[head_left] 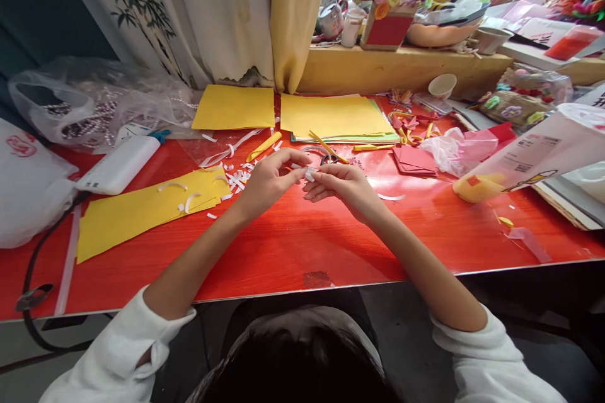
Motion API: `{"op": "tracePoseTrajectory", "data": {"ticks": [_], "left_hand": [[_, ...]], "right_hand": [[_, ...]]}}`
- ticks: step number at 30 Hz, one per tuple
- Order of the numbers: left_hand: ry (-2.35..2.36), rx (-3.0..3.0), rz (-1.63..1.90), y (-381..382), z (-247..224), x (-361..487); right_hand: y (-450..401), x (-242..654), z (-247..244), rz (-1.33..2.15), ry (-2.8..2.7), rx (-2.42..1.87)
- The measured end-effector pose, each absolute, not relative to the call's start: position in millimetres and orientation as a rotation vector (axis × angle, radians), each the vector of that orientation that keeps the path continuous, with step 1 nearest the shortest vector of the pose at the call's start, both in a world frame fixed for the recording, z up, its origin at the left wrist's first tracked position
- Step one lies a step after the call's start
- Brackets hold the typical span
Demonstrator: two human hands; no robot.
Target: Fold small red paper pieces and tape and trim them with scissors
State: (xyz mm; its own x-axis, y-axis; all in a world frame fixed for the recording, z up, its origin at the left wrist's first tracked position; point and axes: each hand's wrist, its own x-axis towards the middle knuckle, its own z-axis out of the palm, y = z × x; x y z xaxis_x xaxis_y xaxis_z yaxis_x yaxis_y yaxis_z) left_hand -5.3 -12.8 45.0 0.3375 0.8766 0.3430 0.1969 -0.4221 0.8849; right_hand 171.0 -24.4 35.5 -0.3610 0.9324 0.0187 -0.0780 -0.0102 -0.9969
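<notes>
My left hand point(273, 181) and my right hand point(346, 187) meet over the middle of the red table. Between their fingertips is a small white paper strip point(309, 174), pinched from both sides. Its ends are partly hidden by the fingers. Left of my left hand lies a heap of white paper scraps point(240, 177). Just beyond the hands are a rolled yellow paper tube point(265, 146) and a thin yellow paper stick point(326, 145). A clear ring point(317, 150), perhaps a tape roll, shows partly behind my fingers.
Yellow paper sheets point(331, 114) lie at the back, and yellow strips point(142, 208) at the left. On the right are red paper squares point(414, 160) and a tilted plastic cup point(529, 151). A white power bank point(120, 165) and plastic bags point(33, 182) sit far left.
</notes>
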Motion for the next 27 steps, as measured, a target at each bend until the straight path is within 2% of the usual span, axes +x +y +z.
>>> {"op": "tracePoseTrajectory", "data": {"ticks": [27], "left_hand": [[0.949, 1.823, 1.201, -6.2, 45.5, -10.2]], "right_hand": [[-21.6, 174.2, 39.4, 1.552, -1.274, -0.904]]}}
